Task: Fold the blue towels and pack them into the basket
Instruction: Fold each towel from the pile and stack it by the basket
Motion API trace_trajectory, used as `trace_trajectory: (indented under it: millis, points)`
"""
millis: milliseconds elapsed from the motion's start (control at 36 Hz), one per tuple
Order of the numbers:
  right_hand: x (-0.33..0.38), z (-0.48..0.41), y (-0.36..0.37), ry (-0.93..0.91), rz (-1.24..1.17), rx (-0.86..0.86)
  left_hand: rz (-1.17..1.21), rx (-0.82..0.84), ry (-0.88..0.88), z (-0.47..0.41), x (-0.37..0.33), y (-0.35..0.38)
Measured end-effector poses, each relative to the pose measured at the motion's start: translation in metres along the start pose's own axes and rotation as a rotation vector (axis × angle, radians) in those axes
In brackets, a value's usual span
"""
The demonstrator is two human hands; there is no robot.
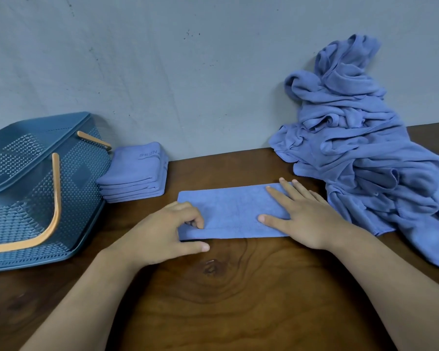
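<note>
A blue towel (232,211) lies on the wooden table, folded into a long flat strip. My left hand (162,229) grips the strip's near left corner, fingers curled on the cloth and thumb along its front edge. My right hand (302,214) lies flat on the strip's right end with straight, spread fingers. A stack of several folded blue towels (134,173) sits left of the strip, beside the basket. The teal plastic basket (31,193) with orange handles stands at the left edge, and no towel shows inside it.
A big heap of crumpled blue towels (360,148) leans against the grey wall (188,72) at the right, spilling toward the table's edge. Bare dark wood (213,287) stretches between my forearms in front of the strip.
</note>
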State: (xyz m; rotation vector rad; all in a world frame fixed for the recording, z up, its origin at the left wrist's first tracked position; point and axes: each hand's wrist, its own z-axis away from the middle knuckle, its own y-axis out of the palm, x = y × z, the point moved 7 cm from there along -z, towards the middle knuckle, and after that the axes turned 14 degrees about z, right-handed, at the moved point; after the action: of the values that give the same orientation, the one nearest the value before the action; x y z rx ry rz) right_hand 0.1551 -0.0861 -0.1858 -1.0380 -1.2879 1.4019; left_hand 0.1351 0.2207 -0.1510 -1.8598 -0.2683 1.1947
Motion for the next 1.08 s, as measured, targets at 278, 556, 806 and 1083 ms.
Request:
trace_trajectory:
  millis: [278, 556, 806, 1083]
  points:
    - [0.002, -0.003, 0.0, 0.021, 0.013, -0.002, -0.55, -0.193, -0.17, -0.02, -0.031, 0.023]
    - [0.0, -0.007, 0.002, 0.031, 0.008, -0.017, -0.682, -0.195, -0.229, -0.024, -0.038, 0.027]
    - [-0.005, -0.008, 0.002, 0.019, -0.026, 0.011, -0.462, -0.01, -0.191, 0.005, -0.025, 0.008]
    - [-0.004, -0.008, 0.001, 0.001, -0.017, 0.05, -0.444, -0.257, -0.108, 0.032, -0.031, -0.004]
